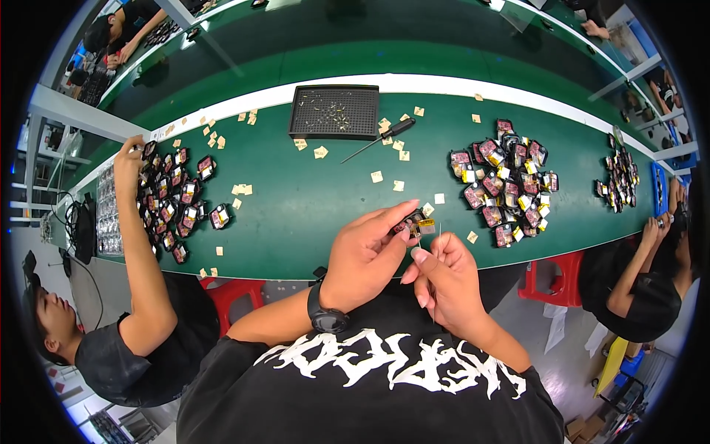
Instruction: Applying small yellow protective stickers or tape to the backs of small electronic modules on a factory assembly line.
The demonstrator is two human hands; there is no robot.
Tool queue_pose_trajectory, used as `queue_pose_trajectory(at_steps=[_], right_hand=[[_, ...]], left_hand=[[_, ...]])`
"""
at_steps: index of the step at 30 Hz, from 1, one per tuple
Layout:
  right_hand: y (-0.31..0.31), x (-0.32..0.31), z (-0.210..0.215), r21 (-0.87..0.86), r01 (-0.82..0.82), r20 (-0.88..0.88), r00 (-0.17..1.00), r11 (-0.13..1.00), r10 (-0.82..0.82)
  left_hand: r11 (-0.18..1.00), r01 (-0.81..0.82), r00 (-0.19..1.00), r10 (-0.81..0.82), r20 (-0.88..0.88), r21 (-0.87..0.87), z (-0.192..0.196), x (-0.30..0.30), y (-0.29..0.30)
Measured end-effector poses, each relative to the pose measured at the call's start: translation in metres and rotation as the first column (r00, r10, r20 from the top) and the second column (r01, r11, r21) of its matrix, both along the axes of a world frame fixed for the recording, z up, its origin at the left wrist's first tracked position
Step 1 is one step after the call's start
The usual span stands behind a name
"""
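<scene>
One black-cased circuit module (412,221) sat right of the perforated tray (335,136), nearer me.
My left hand (366,253) gripped its casing, my right hand (451,281) pinched a thin rod (441,229); a steady, light touch seemed best beside the yellow component (426,223).

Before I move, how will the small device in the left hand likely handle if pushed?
The small black-cased device is probably light, as the left hand holds it between thumb and fingers. Its casing looks rigid, so it should hold its shape. The yellow part sits exposed, so a push there may damage it.
</scene>
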State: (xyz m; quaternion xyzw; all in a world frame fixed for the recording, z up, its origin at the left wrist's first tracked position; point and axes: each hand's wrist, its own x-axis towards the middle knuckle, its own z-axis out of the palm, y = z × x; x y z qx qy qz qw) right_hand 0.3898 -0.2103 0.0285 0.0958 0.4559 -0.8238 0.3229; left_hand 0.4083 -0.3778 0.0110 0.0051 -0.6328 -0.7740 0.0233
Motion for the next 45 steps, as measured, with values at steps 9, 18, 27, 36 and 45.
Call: queue_pose_trajectory(at_steps=[9,18,27,36,45], right_hand=[[-0.001,0.001,-0.001,-0.003,0.048,0.007,0.999,0.999,-0.048],[0.001,0.002,0.0,0.051,0.002,-0.062,0.998,0.999,0.001],[0.008,-0.001,-0.004,0.101,-0.034,-0.084,0.996,0.994,0.043],[0.008,0.002,0.003,0.175,-0.063,-0.023,0.997,0.983,0.069],[0.011,0.001,0.005,0.182,-0.111,-0.016,0.993,0.977,0.116]], left_hand=[[0.996,0.045,0.999,-0.043,0.025,-0.075,-0.002,0.002,-0.008],[0.982,0.076,0.965,-0.116,0.235,0.172,0.012,-0.001,-0.012],[0.949,0.08,0.918,-0.189,0.348,0.304,0.008,0.003,-0.014],[0.974,0.163,0.979,-0.139,0.149,-0.155,0.012,0.006,-0.018],[0.976,0.202,0.948,-0.216,0.232,0.083,0.012,0.001,-0.025]])
